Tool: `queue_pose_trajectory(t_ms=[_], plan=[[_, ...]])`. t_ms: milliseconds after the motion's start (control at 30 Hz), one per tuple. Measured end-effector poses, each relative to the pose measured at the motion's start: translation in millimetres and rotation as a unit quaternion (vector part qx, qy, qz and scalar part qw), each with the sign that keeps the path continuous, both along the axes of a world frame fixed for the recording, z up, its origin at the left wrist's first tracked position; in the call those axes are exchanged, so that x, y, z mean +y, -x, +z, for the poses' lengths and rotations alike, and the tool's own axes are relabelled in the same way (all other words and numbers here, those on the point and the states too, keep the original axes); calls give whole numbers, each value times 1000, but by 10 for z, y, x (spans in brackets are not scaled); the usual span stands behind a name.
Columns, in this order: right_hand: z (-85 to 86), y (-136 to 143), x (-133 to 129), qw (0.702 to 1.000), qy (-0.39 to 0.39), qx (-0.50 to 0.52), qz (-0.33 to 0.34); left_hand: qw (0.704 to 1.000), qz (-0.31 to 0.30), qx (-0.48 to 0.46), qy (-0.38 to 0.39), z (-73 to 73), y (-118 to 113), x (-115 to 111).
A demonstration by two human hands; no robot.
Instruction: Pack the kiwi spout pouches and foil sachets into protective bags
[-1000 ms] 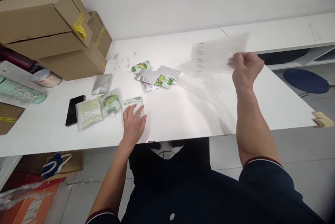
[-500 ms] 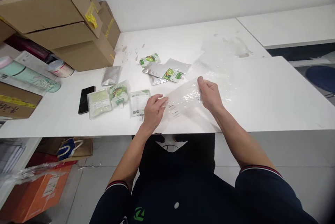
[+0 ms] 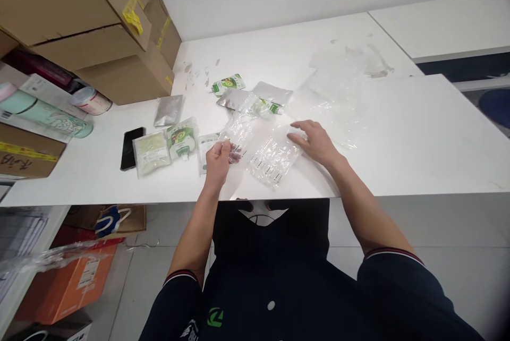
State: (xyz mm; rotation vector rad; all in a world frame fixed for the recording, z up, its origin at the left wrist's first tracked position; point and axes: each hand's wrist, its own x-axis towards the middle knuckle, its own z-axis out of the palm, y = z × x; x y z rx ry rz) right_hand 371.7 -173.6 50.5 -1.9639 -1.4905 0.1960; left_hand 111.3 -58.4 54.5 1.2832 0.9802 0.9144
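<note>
A clear plastic bag [image 3: 268,155] with small dark print along its lower part lies between my hands above the white table. My left hand [image 3: 219,163] grips its left edge, the thumb on top and some fingers showing through the film. At the bag's right side, my right hand [image 3: 314,142] has its thumb and fingers apart, close to the film. Partly under the bag, to the left, is a white-and-green pouch [image 3: 205,150]. Beyond it lie silver foil pouches [image 3: 274,92] and a green fruit-print pouch [image 3: 228,85]. More clear film [image 3: 330,96] spreads at the right.
Left on the table [image 3: 418,150] are a bagged pale-green pack [image 3: 152,154], a kiwi-print pouch [image 3: 181,140], a black phone [image 3: 132,148] and a foil pouch [image 3: 168,111]. Cardboard boxes [image 3: 115,78], a tin [image 3: 91,101] and a mint bottle [image 3: 51,118] stand farther left.
The bag has turned and swung left and nearer me, its printed part now facing up. My left hand has moved left and taken its edge; my right hand has let go and opened.
</note>
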Motion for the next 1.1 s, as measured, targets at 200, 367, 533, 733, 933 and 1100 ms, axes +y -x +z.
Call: queue_pose_trajectory(t_ms=[200, 367, 533, 733, 933, 1100], plan=[[68, 330, 81, 967, 79, -147, 193, 999, -16, 7, -44, 11, -10, 74], [5, 547, 232, 936, 198, -160, 243, 997, -50, 3, -67, 2, -85, 186], [95, 631, 168, 933, 143, -247, 218, 995, -17, 46, -90, -15, -92, 374], [301, 674, -387, 931, -14, -298, 209, 979, 114, 110, -127, 67, 40, 997], [99, 957, -543, 906, 86, -275, 309, 930, 141, 247, -231, 289, 61, 1177], [191, 738, -337, 912, 129, -10, 389, 822, -27, 286, -492, 211, 192, 182]])
